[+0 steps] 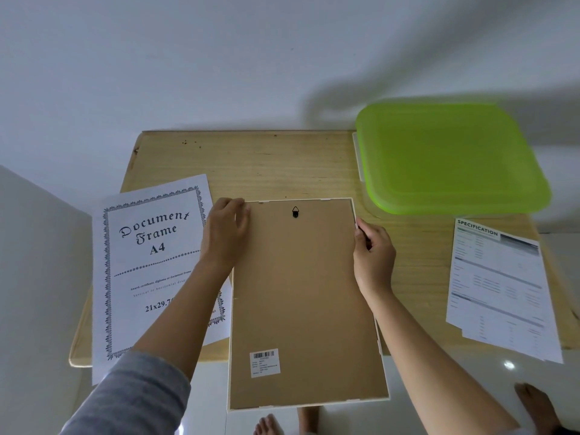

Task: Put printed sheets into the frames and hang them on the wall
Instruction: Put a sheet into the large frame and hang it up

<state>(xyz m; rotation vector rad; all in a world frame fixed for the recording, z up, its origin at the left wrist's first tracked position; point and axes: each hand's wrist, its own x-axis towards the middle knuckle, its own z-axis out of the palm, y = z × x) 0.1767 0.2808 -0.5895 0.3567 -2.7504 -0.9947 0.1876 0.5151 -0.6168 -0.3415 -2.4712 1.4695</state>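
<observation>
- The picture frame [301, 293] lies face down in the middle of the view. Its brown backing board is turned up and a thin white rim shows around the board.
- The frame's upper part rests on the wooden bench [282, 164]. Its lower end juts past the bench's near edge, over the floor.
- A small black hanger hook [295, 211] sits near the top edge of the backing, and a white barcode label [264, 362] is stuck at its lower left.
- The left grip [226, 233] rests on the frame's upper left corner, fingers laid fairly flat on the board with the tips at the top edge. It closes around nothing.
- A grey sleeve [135, 397] covers that arm at the lower left of the view.
- The right grip [373, 252] is narrow, its curled fingers and thumb pinching the frame's right rim just below the upper right corner.
- A printed sheet reading "Document Frame A4" [150, 262] lies left of the frame with a dark ornate border. The left forearm crosses over it, and its lower end hangs off the bench.
- A small stack of printed sheets headed "SPECIFICATION" [499, 287] lies at the right of the view, well apart from the frame.
- A lime-green plastic lid [448, 158] sits at the upper right on a pale container.
- A plain white wall [188, 58] fills the top, and bare feet [270, 425] show at the bottom edge.
</observation>
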